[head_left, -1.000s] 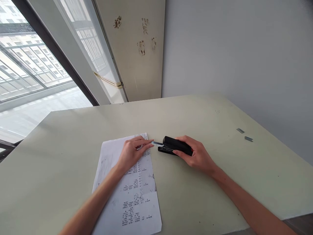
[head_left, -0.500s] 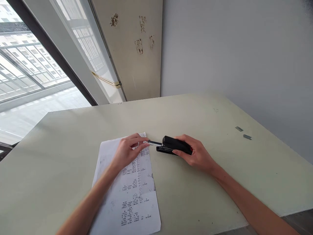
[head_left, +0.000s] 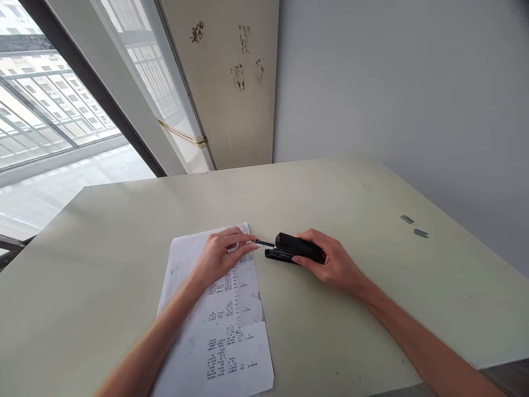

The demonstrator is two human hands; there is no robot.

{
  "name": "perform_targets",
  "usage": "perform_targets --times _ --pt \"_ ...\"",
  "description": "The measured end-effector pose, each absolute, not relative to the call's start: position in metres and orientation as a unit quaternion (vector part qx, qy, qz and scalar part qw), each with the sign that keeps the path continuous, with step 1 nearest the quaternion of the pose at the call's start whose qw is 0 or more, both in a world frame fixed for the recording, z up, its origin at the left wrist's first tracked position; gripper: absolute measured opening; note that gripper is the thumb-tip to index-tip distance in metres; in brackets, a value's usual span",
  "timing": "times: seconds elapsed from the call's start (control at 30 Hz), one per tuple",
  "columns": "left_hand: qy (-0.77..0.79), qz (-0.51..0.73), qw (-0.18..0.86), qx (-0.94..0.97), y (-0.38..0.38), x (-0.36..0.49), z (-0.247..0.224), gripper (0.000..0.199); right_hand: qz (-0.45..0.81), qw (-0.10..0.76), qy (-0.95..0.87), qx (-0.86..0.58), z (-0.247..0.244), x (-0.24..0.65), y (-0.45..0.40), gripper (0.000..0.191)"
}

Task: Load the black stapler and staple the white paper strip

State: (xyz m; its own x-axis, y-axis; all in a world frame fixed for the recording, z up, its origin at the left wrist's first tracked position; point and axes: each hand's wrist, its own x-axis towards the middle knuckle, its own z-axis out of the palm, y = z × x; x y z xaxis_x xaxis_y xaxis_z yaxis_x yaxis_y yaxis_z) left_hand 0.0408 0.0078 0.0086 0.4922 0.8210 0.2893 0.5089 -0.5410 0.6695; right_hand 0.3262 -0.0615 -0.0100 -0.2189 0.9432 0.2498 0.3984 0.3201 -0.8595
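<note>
A black stapler lies on its side of the table beyond the paper's right edge, with my right hand wrapped around its rear end. From its front end sticks a thin dark rod, with a paler strip along its lower side. The thumb and fingers of my left hand pinch the outer tip of that rod. Under my left hand and forearm lies a printed sheet of paper, partly covered by them. The rod's inner end is hidden inside the stapler.
The pale table carries two small grey strips near its right edge. A grey wall borders it on the right. Behind stand a worn beige panel and a window at the left.
My left hand has moved slightly right, toward the stapler, and less of the rod sticks out. The right hand keeps its grip on the stapler. The view has shifted a little.
</note>
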Motion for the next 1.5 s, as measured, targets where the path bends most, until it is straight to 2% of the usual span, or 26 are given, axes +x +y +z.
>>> perform_targets --times 1.5 --pt "0.382 0.308 0.271 0.828 0.006 0.043 0.01 0.029 0.288 0.41 -0.721 -0.478 -0.012 0.325 -0.063 0.021"
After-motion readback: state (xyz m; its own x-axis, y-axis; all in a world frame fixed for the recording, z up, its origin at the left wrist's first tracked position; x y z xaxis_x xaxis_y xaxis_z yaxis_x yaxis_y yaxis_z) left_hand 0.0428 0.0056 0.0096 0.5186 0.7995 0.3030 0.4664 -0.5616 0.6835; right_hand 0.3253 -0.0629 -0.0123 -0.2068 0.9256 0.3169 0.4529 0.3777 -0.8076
